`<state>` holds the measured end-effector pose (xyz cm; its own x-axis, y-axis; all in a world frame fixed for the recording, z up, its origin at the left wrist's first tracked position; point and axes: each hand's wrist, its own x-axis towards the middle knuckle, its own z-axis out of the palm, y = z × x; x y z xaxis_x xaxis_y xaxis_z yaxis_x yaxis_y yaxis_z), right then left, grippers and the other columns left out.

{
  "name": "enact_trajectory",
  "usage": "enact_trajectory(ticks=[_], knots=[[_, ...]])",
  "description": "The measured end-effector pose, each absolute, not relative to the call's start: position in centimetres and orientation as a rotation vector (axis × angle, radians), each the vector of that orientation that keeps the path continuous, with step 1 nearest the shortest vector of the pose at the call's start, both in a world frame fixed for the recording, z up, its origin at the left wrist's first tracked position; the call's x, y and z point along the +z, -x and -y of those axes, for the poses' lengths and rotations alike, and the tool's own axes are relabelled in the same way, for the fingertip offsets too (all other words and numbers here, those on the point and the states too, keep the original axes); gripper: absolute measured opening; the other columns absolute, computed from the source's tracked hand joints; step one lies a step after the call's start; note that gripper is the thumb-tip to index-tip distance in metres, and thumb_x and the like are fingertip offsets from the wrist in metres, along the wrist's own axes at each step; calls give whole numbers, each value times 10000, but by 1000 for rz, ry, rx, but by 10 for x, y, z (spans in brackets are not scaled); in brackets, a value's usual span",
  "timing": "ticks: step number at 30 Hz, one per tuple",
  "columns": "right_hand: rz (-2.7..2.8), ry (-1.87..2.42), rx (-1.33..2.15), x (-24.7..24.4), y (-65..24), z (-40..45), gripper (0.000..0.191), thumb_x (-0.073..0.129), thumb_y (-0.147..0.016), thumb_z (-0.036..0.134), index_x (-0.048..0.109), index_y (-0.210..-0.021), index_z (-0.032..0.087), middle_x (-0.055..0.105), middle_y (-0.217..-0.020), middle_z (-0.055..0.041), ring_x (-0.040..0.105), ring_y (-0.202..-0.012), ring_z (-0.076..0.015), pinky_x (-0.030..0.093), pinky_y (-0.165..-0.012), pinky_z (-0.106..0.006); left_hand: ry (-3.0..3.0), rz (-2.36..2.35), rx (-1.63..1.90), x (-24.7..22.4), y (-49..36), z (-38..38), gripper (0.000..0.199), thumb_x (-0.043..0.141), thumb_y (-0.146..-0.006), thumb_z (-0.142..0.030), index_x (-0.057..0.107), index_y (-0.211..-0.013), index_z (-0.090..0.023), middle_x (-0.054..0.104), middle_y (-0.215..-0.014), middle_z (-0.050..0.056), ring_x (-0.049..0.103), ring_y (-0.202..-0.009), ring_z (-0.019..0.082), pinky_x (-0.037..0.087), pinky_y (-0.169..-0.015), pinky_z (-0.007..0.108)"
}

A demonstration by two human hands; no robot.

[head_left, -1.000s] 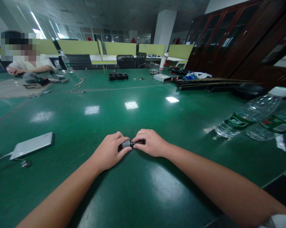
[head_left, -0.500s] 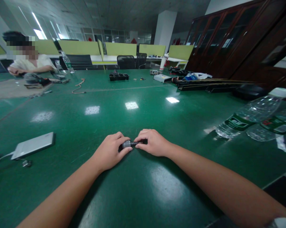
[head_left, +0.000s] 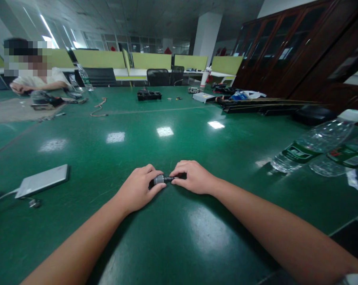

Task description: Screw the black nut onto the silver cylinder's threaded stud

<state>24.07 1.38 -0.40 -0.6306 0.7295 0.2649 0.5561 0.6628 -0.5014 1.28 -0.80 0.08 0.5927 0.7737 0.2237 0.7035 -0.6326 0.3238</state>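
Observation:
Near the middle of the green table (head_left: 164, 152), my left hand (head_left: 140, 189) is closed round a small grey and black cylindrical part (head_left: 159, 180). A thin dark shaft (head_left: 168, 179) sticks out of that part to the right. The thumb and fingertips of my right hand (head_left: 193, 178) pinch the shaft's far end. The two hands face each other low over the tabletop, a short gap between them. My fingers hide part of the cylinder.
A silver power bank (head_left: 42, 181) with a cable lies at left. Two clear bottles stand at right, one in front (head_left: 300, 152). Farther back are a black tray (head_left: 149, 95), a rope (head_left: 99, 107), long dark strips (head_left: 256, 106) and a seated person (head_left: 42, 81).
My right hand has shifted very slightly to the right, so a little more of the dark shaft shows. My left hand has hardly moved.

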Motion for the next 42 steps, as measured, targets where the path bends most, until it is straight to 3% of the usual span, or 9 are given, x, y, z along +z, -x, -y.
enact_trajectory(ticks=[42], knots=[[2384,1274,563,9,-259,-22,126,738,-759,166,778,-872,207,710,-840,-31,632,-790,-159,463,-750,-284,-2561,-1260,485,1,-8,8,295,558,-930,-377,649,-1165,-222,614,-1049,64,608,-940,237,480,-869,384]])
